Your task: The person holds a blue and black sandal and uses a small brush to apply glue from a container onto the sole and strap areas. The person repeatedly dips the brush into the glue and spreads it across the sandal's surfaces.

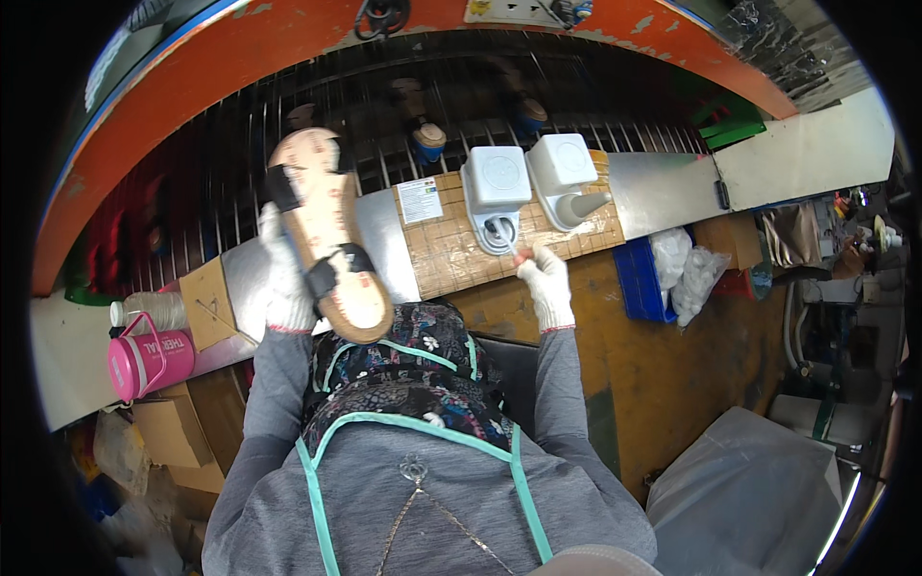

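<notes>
My left hand (285, 274), in a white knit glove, grips a sandal (331, 216) by its left side. It has a beige footbed with black straps and is held up in front of the bench edge. My right hand (547, 286), gloved too, pinches a thin stick-like tool (520, 257), perhaps a brush. Its far end reaches the round mouth of a white dispenser pot (498, 182); the tip is hard to make out. Just right of that stands a second white pot (563, 165) with a grey cone (583, 204) over its front.
Behind the bench runs a rack of metal rods (375, 134) carrying several shoe pieces (428, 142). A pink jug (151, 362) and a cardboard piece (213, 300) are on the left. To the right, a blue bin (642, 280) holds plastic bags (696, 278).
</notes>
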Action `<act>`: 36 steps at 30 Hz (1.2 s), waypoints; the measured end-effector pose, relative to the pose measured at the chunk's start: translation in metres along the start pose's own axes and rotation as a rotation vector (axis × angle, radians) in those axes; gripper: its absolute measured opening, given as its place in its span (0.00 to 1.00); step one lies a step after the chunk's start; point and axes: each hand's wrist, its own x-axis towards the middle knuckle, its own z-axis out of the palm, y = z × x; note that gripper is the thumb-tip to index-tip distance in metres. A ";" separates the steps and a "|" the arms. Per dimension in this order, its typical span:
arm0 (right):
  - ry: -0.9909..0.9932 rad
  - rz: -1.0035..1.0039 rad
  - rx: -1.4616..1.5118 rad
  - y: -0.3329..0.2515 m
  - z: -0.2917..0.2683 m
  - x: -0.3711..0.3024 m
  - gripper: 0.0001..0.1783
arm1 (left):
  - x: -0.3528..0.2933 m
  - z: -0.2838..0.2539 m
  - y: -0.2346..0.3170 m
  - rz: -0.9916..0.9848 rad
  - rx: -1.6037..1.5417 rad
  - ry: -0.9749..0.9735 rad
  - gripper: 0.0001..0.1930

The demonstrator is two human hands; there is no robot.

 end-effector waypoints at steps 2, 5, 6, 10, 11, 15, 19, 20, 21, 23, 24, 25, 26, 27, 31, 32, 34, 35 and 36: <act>0.112 -0.292 -0.223 -0.039 0.011 -0.002 0.08 | 0.003 0.010 -0.008 0.051 0.160 0.022 0.40; 0.211 -0.905 -0.402 -0.107 0.028 -0.008 0.10 | -0.004 0.028 -0.012 -0.072 0.104 -0.104 0.40; 0.160 -0.897 -0.263 -0.125 0.037 -0.015 0.11 | -0.003 0.035 -0.011 -0.146 0.062 -0.128 0.42; -0.009 -0.781 -0.152 -0.170 0.071 -0.045 0.11 | -0.013 0.046 -0.004 -0.025 0.277 -0.233 0.42; -0.034 -0.778 -0.181 -0.174 0.080 -0.049 0.11 | -0.017 0.043 0.000 0.061 0.442 -0.217 0.38; -0.122 -0.651 -0.107 -0.173 0.108 -0.055 0.11 | -0.026 0.031 0.004 0.113 0.456 -0.225 0.29; -0.143 -0.656 -0.164 -0.176 0.121 -0.046 0.11 | -0.034 0.023 0.007 0.141 0.479 -0.180 0.31; -0.140 -0.662 -0.172 -0.178 0.124 -0.044 0.11 | -0.036 0.023 0.009 0.158 0.465 -0.171 0.31; -0.134 -0.707 -0.203 -0.181 0.127 -0.041 0.11 | -0.037 0.023 0.011 0.160 0.482 -0.154 0.32; -0.119 -0.792 -0.261 -0.188 0.131 -0.034 0.11 | -0.037 0.024 0.016 0.172 0.513 -0.137 0.33; -0.106 -0.881 -0.300 -0.192 0.133 -0.030 0.11 | -0.038 0.023 0.019 0.179 0.532 -0.153 0.33; -0.107 -0.876 -0.297 -0.196 0.136 -0.028 0.11 | -0.038 0.022 0.022 0.187 0.550 -0.169 0.34; -0.109 -0.870 -0.295 -0.199 0.137 -0.026 0.11 | -0.038 0.021 0.025 0.193 0.573 -0.176 0.35; -0.111 -0.862 -0.290 -0.202 0.139 -0.024 0.11 | -0.039 0.020 0.027 0.185 0.566 -0.171 0.35; 0.006 -1.021 -0.384 -0.212 0.147 -0.019 0.12 | -0.040 0.020 0.030 0.179 0.525 -0.152 0.37; 0.006 -1.066 -0.380 -0.215 0.147 -0.017 0.11 | -0.039 0.020 0.030 0.192 0.511 -0.157 0.37; -0.099 -1.017 -0.346 -0.219 0.145 -0.016 0.10 | -0.037 0.020 0.032 0.205 0.496 -0.166 0.36; -0.153 -0.985 -0.329 -0.220 0.143 -0.016 0.10 | -0.037 0.020 0.032 0.214 0.488 -0.171 0.35; -0.168 -0.990 -0.340 -0.221 0.141 -0.017 0.10 | -0.036 0.020 0.034 0.204 0.503 -0.186 0.34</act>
